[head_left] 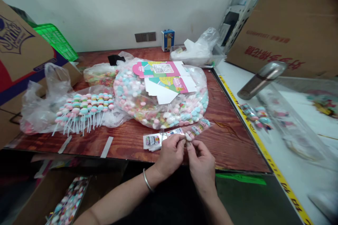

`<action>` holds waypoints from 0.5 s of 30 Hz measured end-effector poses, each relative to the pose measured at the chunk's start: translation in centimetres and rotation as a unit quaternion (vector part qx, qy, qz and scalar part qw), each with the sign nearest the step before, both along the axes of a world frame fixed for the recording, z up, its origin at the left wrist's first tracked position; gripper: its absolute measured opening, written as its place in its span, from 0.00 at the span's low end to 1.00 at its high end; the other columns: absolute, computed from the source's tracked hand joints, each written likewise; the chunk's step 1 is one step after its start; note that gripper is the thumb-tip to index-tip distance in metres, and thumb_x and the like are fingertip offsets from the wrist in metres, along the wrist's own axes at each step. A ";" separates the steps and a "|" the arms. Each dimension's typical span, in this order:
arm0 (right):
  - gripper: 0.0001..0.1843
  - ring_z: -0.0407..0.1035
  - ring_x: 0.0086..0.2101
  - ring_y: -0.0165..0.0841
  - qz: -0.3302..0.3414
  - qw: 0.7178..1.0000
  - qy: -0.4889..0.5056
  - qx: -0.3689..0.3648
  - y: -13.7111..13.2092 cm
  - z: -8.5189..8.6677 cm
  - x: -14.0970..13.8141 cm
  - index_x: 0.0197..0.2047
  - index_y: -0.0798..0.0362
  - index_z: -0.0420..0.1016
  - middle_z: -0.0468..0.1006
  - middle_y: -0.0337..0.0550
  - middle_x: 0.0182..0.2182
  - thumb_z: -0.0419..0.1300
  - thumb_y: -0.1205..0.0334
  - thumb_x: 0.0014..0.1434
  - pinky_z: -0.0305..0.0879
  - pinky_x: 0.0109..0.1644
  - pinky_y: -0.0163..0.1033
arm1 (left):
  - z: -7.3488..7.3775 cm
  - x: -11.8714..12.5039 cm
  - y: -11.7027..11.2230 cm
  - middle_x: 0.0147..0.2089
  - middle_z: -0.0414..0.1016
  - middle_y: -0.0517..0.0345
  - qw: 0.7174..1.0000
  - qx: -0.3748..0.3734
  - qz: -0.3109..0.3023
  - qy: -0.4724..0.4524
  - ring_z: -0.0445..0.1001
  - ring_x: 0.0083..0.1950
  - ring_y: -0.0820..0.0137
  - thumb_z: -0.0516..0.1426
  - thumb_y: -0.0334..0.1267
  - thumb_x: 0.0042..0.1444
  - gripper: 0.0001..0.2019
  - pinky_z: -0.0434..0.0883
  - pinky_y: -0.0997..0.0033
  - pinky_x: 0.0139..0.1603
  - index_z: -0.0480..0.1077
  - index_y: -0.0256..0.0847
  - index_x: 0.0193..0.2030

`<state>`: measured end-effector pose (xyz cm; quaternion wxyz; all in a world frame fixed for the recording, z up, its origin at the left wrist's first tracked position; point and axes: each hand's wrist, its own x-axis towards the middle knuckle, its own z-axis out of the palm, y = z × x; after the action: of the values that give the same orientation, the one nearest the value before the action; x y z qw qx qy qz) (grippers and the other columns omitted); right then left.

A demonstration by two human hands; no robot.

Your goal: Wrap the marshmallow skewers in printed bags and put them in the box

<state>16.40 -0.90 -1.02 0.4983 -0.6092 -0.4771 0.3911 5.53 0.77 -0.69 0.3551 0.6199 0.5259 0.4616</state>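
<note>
My left hand (171,153) and my right hand (200,161) meet at the front edge of the brown table, fingertips pinched on the near end of a clear candy wrapper (197,129). Inside the wrapper are pastel marshmallow candies, and its far end points up to the right. Just left of my fingers lies a stack of flat printed wrappers (153,141). Behind them rests a large clear bag of pastel candies (161,116), with a flattened colourful carton (166,77) on top. Candy skewers (86,107) on white sticks lie in rows at the left.
Cardboard boxes stand at left (16,63) and right (285,31). A steel flask (261,80) and wrapped candies (256,115) lie on the white table beyond the yellow tape (253,137). A plastic tub (195,59) sits at the back. Below left is an open box of candies (66,204).
</note>
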 end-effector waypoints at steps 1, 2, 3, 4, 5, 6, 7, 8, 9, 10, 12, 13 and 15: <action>0.14 0.69 0.24 0.32 0.000 1.000 0.006 0.004 0.0 0.1 0.1 0.33 0.54 0.72 0.76 0.39 0.24 0.58 0.50 0.58 0.66 0.29 0.35 | 0.1 0.1 0.0 0.35 0.76 0.56 0.999 -0.023 -0.009 -0.034 0.72 0.37 0.69 0.52 0.34 0.61 0.08 0.68 0.69 0.42 0.73 0.39 0.39; 0.14 0.68 0.23 0.31 -0.002 1.000 0.002 0.014 0.0 0.2 0.2 0.32 0.53 0.71 0.74 0.38 0.23 0.58 0.51 0.59 0.66 0.28 0.34 | 0.2 0.1 0.1 0.36 0.76 0.55 0.996 -0.048 -0.028 -0.070 0.73 0.37 0.69 0.52 0.35 0.61 0.09 0.68 0.68 0.43 0.74 0.39 0.40; 0.13 0.67 0.23 0.30 -0.002 0.999 -0.015 0.031 0.0 0.4 0.3 0.32 0.53 0.71 0.74 0.37 0.23 0.58 0.52 0.59 0.65 0.27 0.33 | 0.4 0.1 0.2 0.38 0.77 0.55 0.990 -0.071 -0.054 -0.107 0.73 0.40 0.68 0.53 0.37 0.61 0.09 0.69 0.67 0.45 0.74 0.39 0.42; 0.11 0.67 0.23 0.29 0.000 0.998 -0.041 0.054 -0.1 0.6 0.5 0.33 0.53 0.72 0.74 0.38 0.24 0.58 0.54 0.59 0.65 0.28 0.33 | 0.7 0.0 0.3 0.41 0.77 0.53 0.981 -0.092 -0.086 -0.147 0.74 0.44 0.66 0.54 0.38 0.60 0.11 0.68 0.65 0.49 0.74 0.40 0.45; 0.10 0.67 0.24 0.29 0.000 0.993 -0.078 0.086 -0.1 1.0 0.7 0.34 0.53 0.72 0.75 0.38 0.25 0.58 0.56 0.60 0.64 0.29 0.33 | 1.0 -0.1 0.4 0.47 0.77 0.52 0.968 -0.108 -0.120 -0.190 0.73 0.49 0.63 0.55 0.39 0.59 0.13 0.67 0.63 0.53 0.73 0.41 0.49; 0.08 0.67 0.25 0.28 0.000 0.984 -0.124 0.124 -0.2 1.4 1.0 0.35 0.53 0.73 0.75 0.38 0.26 0.58 0.58 0.60 0.64 0.29 0.32 | 1.5 -0.4 0.6 0.52 0.75 0.51 0.952 -0.119 -0.153 -0.237 0.70 0.55 0.60 0.56 0.40 0.58 0.17 0.65 0.60 0.57 0.72 0.42 0.53; 0.06 0.67 0.25 0.28 0.003 0.970 -0.178 0.168 -0.3 1.8 1.3 0.35 0.53 0.73 0.75 0.38 0.27 0.58 0.60 0.60 0.63 0.30 0.32 | 2.1 -0.6 0.7 0.58 0.72 0.51 0.932 -0.128 -0.183 -0.285 0.66 0.61 0.57 0.56 0.43 0.58 0.19 0.62 0.58 0.60 0.71 0.42 0.55; 0.04 0.67 0.26 0.27 0.008 0.948 -0.234 0.214 -0.4 2.3 1.6 0.35 0.53 0.73 0.74 0.38 0.27 0.58 0.63 0.61 0.63 0.31 0.32 | 2.7 -0.9 0.9 0.61 0.69 0.51 0.911 -0.136 -0.207 -0.330 0.61 0.65 0.55 0.54 0.47 0.59 0.20 0.60 0.55 0.63 0.72 0.42 0.55; 0.04 0.67 0.26 0.28 0.016 0.921 -0.291 0.259 -0.4 2.7 1.9 0.35 0.53 0.72 0.74 0.38 0.27 0.58 0.65 0.61 0.62 0.33 0.32 | 3.3 -1.3 1.0 0.64 0.66 0.51 0.893 -0.142 -0.225 -0.364 0.58 0.67 0.54 0.49 0.51 0.61 0.22 0.58 0.54 0.64 0.74 0.42 0.52; 0.03 0.68 0.27 0.28 0.022 0.890 -0.343 0.298 -0.5 3.1 2.2 0.35 0.54 0.72 0.74 0.39 0.27 0.57 0.67 0.61 0.62 0.34 0.33 | 3.9 -1.6 1.1 0.65 0.65 0.51 0.884 -0.141 -0.239 -0.376 0.56 0.68 0.54 0.45 0.54 0.62 0.25 0.57 0.52 0.65 0.77 0.42 0.47; 0.04 0.70 0.30 0.30 0.031 0.835 -0.422 0.352 -0.5 3.8 2.9 0.38 0.55 0.72 0.75 0.41 0.28 0.57 0.70 0.61 0.63 0.37 0.34 | 4.8 -2.4 1.2 0.65 0.65 0.52 0.907 -0.120 -0.260 -0.309 0.55 0.69 0.54 0.42 0.57 0.63 0.29 0.54 0.52 0.67 0.79 0.42 0.35; 0.05 0.70 0.31 0.31 0.029 0.816 -0.447 0.366 -0.6 4.1 3.2 0.39 0.55 0.73 0.76 0.43 0.29 0.57 0.70 0.60 0.63 0.38 0.35 | 5.0 -2.7 1.3 0.64 0.66 0.52 0.930 -0.099 -0.261 -0.238 0.54 0.69 0.55 0.46 0.57 0.61 0.27 0.52 0.53 0.68 0.79 0.42 0.31; 0.06 0.70 0.31 0.32 0.017 0.798 -0.470 0.377 -0.9 4.6 3.6 0.41 0.54 0.73 0.78 0.44 0.30 0.58 0.70 0.59 0.63 0.39 0.36 | 5.2 -3.2 1.3 0.65 0.66 0.52 0.963 -0.047 -0.250 -0.087 0.53 0.70 0.55 0.55 0.55 0.57 0.20 0.46 0.53 0.70 0.80 0.43 0.33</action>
<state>20.03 -1.77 3.53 0.3959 -0.4740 -0.7728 -0.1459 2.35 2.03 4.54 0.5322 0.6720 0.3423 0.3847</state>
